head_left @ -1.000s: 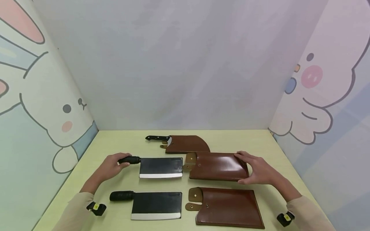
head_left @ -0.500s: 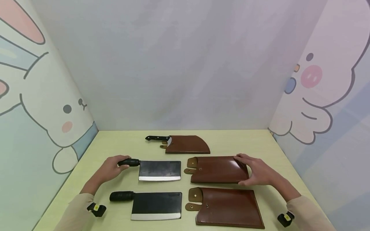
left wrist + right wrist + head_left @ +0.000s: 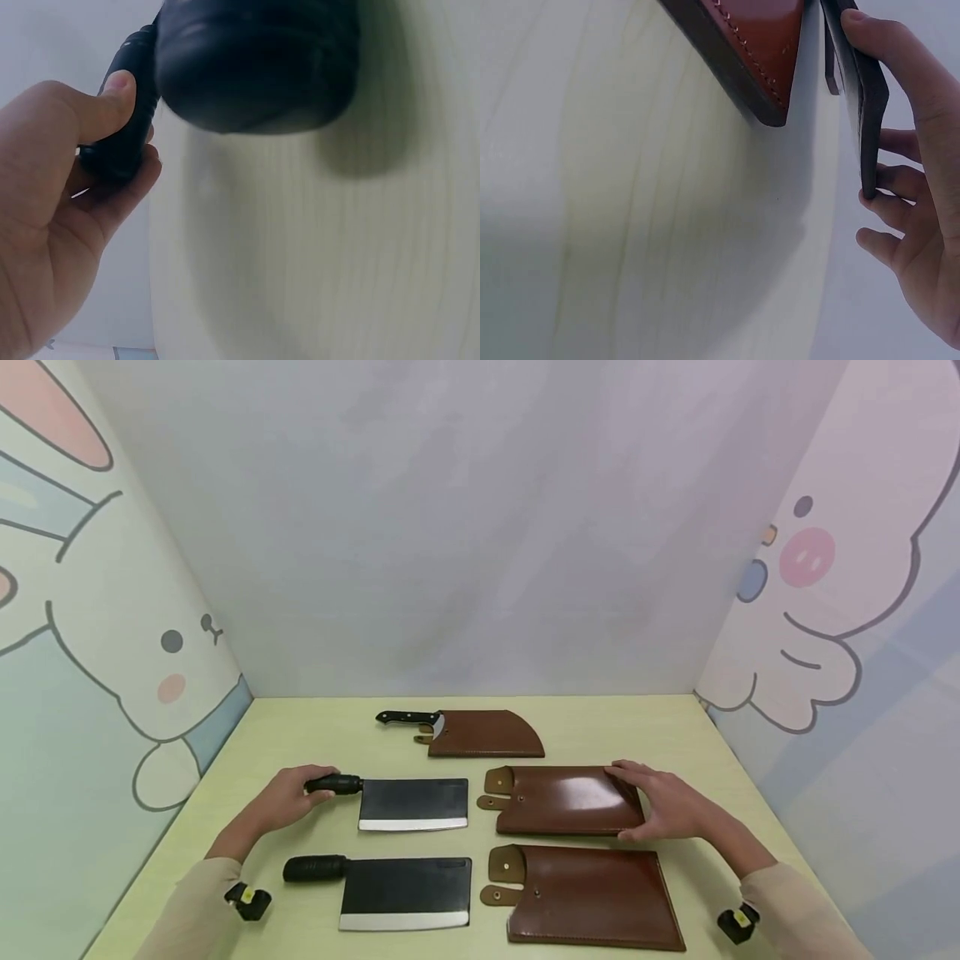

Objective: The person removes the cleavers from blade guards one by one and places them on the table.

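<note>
My left hand (image 3: 288, 795) pinches the black handle (image 3: 129, 97) of the far cleaver (image 3: 414, 802) between thumb and fingers. Its dark blade, with a bright edge towards me, points right. My right hand (image 3: 672, 802) grips the right end of a brown leather knife sheath (image 3: 570, 802), thumb at the near edge and fingers at the far edge. In the right wrist view, the held sheath (image 3: 866, 97) shows edge-on between thumb and fingers. The sheath's open end, with two strap tabs, faces the blade tip across a small gap.
Nearer lies a second cleaver (image 3: 406, 889), left of a second brown sheath (image 3: 596, 897). A third knife (image 3: 408, 718) sits in a curved brown sheath (image 3: 487, 733) at the back. Walls stand behind and on both sides of the pale table (image 3: 600, 718).
The held cleaver and sheath have come slightly towards me in the head view, and the gap between them has widened. Both hands keep their hold. The other knives and sheaths stay put.
</note>
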Motion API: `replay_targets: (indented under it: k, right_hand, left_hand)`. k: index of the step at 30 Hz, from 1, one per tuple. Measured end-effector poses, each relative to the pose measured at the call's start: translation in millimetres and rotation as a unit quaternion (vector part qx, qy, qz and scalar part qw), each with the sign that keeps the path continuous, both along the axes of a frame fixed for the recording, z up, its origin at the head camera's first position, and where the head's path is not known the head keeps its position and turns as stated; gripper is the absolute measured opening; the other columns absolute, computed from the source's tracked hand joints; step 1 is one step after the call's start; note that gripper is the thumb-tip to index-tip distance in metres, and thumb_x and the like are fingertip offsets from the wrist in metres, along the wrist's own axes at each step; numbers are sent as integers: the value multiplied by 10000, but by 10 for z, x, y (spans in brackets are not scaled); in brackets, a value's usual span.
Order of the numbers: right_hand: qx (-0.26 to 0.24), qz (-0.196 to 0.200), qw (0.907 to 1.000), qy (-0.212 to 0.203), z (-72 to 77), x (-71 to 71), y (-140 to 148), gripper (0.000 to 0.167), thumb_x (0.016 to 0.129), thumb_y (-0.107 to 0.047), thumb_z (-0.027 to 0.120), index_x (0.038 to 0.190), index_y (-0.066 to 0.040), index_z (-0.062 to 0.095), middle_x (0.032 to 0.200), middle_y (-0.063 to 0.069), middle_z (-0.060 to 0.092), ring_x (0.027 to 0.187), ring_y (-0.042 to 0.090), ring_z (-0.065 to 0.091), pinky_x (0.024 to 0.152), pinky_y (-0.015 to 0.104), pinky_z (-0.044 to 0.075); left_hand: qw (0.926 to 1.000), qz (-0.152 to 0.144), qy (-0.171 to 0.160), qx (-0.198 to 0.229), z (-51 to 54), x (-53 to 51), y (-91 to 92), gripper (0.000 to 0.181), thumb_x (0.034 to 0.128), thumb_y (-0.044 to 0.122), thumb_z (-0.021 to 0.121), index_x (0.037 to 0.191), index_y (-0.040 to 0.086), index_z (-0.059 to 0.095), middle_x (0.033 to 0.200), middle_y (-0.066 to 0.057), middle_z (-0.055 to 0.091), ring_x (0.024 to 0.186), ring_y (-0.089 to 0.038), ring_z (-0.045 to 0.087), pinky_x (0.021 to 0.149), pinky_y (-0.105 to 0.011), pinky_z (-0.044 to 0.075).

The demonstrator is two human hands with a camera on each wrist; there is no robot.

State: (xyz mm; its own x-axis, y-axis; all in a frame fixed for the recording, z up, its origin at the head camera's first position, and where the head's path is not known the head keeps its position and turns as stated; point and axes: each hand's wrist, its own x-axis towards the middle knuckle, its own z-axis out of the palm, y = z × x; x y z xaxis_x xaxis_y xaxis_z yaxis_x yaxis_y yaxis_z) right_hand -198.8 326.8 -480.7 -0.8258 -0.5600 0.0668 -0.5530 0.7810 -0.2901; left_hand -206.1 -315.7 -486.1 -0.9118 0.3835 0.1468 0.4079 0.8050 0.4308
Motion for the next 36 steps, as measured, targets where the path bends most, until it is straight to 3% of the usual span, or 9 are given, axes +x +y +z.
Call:
replay_targets:
  k: [16,25,31,36]
  right_hand:
    - [128,-58,9999,-78,-179,-44,11,1140,694,-711,829,1538,-67,412,1536,163,467,1300,368,564,957,563,527]
    - [166,-9,9994,-287,-232,-64,21,1130,706,-698,832,1544,-72,404,1570,196,423,1372,417,496,1008,597,491]
    - [18,3,9994,-341,-107,-101,48,1039,726,-648,848,1519,-91,472,1597,236,365,1340,471,506,980,648,483]
    - [52,-48,9998,-201,83,-221,-12,867,814,-531,832,1489,-83,522,1595,238,371,1336,470,514,975,638,493]
  left_hand:
    - [9995,-85,-243,-200,-150,-89,-68,389,930,182,758,1263,-10,696,1219,-194,710,1165,-444,639,963,-609,505]
    - [9985,-8,-458,-295,-109,-85,-48,411,960,238,730,1280,-16,681,1241,-219,692,1194,-464,618,982,-619,492]
    - [9981,94,-517,-314,-24,-157,10,512,1008,414,647,1316,6,665,1281,-217,672,1220,-470,598,987,-629,482]
    - [9986,223,-403,-244,43,-287,133,482,1020,397,635,1332,30,659,1309,-215,654,1201,-457,608,967,-629,490]
